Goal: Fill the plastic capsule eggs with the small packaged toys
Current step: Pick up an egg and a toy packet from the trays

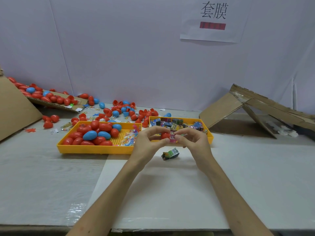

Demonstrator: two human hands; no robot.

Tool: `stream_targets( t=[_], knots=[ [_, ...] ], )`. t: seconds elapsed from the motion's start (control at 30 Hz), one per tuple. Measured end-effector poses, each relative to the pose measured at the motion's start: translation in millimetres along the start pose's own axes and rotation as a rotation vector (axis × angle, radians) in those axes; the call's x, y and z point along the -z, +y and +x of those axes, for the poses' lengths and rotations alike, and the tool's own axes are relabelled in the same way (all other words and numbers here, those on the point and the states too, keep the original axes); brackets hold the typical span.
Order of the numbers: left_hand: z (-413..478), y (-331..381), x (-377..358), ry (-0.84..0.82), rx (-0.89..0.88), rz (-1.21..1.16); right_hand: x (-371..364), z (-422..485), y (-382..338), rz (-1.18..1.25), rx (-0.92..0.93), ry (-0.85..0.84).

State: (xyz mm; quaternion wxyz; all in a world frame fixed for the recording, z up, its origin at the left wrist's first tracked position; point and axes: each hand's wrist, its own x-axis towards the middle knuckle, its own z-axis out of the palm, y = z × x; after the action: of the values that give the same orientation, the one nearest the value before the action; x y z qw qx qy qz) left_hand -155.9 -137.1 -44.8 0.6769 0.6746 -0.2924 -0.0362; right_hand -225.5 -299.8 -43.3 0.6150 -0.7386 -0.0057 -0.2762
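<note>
The person's two forearms reach up over a white sheet [170,193] taped to the table [42,176]. Just short of the hands, a green packaged toy [170,153] lies loose on the sheet. The left hand [148,141] curls its fingers and thumb round a red capsule egg half [165,135], held above the table. The right hand [193,142] pinches a pink packaged toy [172,138] against the egg's opening.

Behind the hands sit two yellow trays. The left tray [95,149] holds red and blue capsule eggs [95,133] and small clear bags. The right tray [210,135] holds more packaged toys [177,124]. Farther back, loose eggs and egg halves [127,109] are scattered across the table. A tipped cardboard box [17,108] spills eggs at far left, folded cardboard [238,113] stands at right, and a printed paper sign [213,19] hangs on the wall.
</note>
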Motion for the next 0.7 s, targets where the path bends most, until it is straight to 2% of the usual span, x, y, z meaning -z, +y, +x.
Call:
stream_targets(
  t=[0.5,0.6,0.7],
  knots=[
    [-2.1,0.0,-2.1,-0.061,-0.024,-0.014,1.2,0.7,3.2,-0.018,0.016,-0.019],
    [-0.3,-2.1,-1.8,-0.007,0.047,-0.058,-1.1,0.0,5.6,-0.121,0.070,0.117],
    [1.8,-3.8,-0.1,0.048,0.136,-0.183,-5.6,-3.1,7.3,-0.264,0.280,0.269]
  ],
)
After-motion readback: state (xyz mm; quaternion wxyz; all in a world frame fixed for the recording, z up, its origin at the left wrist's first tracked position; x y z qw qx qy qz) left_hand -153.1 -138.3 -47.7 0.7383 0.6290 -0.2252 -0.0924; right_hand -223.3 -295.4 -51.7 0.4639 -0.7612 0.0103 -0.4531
